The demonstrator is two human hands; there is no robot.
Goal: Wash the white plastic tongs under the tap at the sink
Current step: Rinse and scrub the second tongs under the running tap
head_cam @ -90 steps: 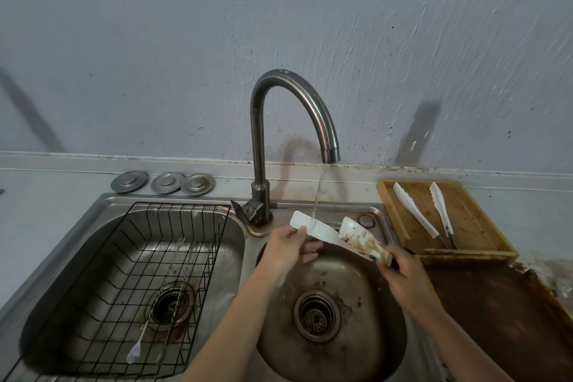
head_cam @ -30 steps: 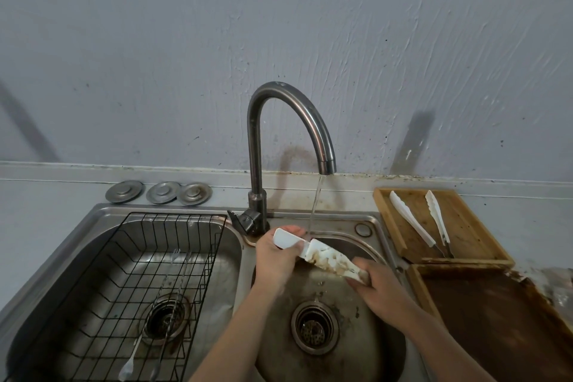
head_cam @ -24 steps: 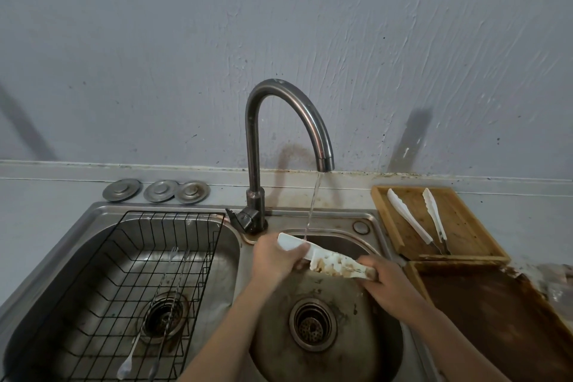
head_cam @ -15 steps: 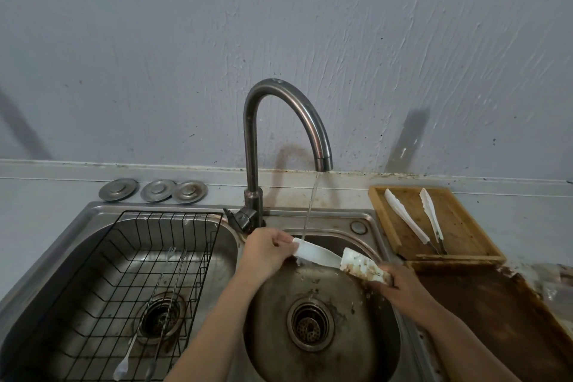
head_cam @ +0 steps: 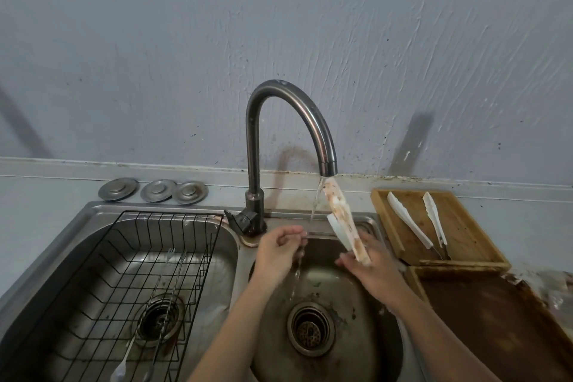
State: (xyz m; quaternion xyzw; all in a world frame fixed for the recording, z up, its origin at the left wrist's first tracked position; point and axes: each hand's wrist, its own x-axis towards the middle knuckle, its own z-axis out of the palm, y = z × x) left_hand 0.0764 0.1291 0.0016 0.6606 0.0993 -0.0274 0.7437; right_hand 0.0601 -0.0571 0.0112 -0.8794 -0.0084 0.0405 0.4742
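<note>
My right hand (head_cam: 376,273) grips the white plastic tongs (head_cam: 341,220) by their lower end. They stand almost upright, and their brown-stained tip touches the spout of the curved steel tap (head_cam: 269,146). Water runs from the spout past the tongs and onto my left hand (head_cam: 279,250). That hand is loosely curled under the stream, apart from the tongs and holding nothing. Both hands hover over the right sink basin (head_cam: 372,360), above its drain (head_cam: 310,332).
A black wire rack (head_cam: 102,288) with a few utensils fills the left basin. Three metal sink plugs (head_cam: 155,191) lie behind it. A wooden tray (head_cam: 462,236) on the right holds two more white tongs (head_cam: 409,220); a dark stained tray (head_cam: 496,329) lies in front of it.
The tongs lay across both hands under the stream. My left hand has let go, and my right hand has swung the tongs upright so their tip meets the spout.
</note>
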